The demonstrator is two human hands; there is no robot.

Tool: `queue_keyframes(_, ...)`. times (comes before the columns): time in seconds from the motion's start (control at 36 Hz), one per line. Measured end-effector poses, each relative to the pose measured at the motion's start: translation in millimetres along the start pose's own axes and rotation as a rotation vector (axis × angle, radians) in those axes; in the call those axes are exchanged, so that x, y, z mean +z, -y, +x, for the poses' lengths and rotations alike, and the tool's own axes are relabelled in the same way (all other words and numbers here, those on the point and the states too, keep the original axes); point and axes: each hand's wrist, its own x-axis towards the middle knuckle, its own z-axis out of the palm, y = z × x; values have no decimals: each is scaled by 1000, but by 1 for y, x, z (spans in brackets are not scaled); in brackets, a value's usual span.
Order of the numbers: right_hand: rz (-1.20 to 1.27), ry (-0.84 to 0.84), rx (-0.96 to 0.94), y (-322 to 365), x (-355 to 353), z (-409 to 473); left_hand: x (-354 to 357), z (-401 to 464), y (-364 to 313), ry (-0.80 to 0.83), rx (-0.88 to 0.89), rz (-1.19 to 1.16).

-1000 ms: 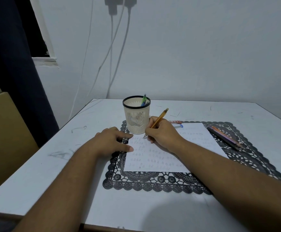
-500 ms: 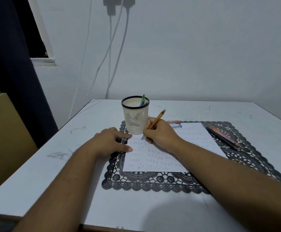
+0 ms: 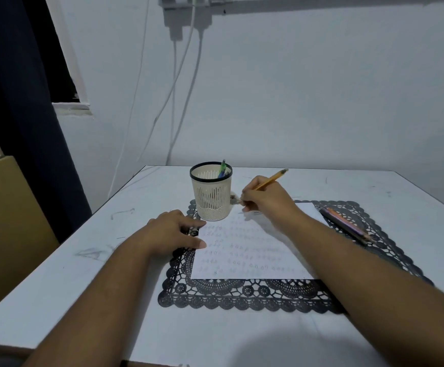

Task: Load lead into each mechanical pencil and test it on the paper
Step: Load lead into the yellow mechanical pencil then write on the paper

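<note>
— Two hands over the bench [image 3: 57, 300], was it? What was each one doing?

— The right hand [image 3: 267, 198] had its fingers curled round a yellow mechanical pencil [image 3: 271, 179], grip closed on the barrel. The pencil slanted up and away to the right, its tip low beside the pen cup [image 3: 211, 193] at the far edge of the paper [image 3: 252, 250]. The tip was blurred, so I couldn't tell if it touched the sheet.

— And the left?

— The left hand [image 3: 172, 233] lay flat, fingers relaxed, holding nothing, fingertips pressing the paper's left edge over the black lace mat [image 3: 242, 295].

— Anything else about?

— Rows of faint pencil marks covered the paper. The cup held a green pen and a blue one. More pencils [image 3: 348, 225] lay on the mat to the right, just beside the sheet.
</note>
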Motion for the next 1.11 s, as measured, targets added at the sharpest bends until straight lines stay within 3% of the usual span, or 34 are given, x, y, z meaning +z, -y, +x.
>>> queue_keyframes(0.11,117,93,129,17,-26,3,-5,-6,-7,-55,13,-100)
queue_keyframes(0.25,181,60,114,34,-59,-13,-11,-8,-23,-341,13,-268)
queue_keyframes(0.39,-28,-89,-6,48,-79,-22,-7,4,-58,-371,-55,-601)
queue_keyframes(0.58,-60,-217,-236,76,-66,-18,20,29,-86,-417,-85,-768)
queue_keyframes(0.81,-139,-211,-419,106,-19,4,38,31,-81,-644,-13,-647)
queue_keyframes(0.97,-270,-221,-576,102,10,28,45,28,-78,-588,39,-806)
queue_keyframes(1.11,-421,-196,-578,90,26,35,38,11,-91,-540,112,-771)
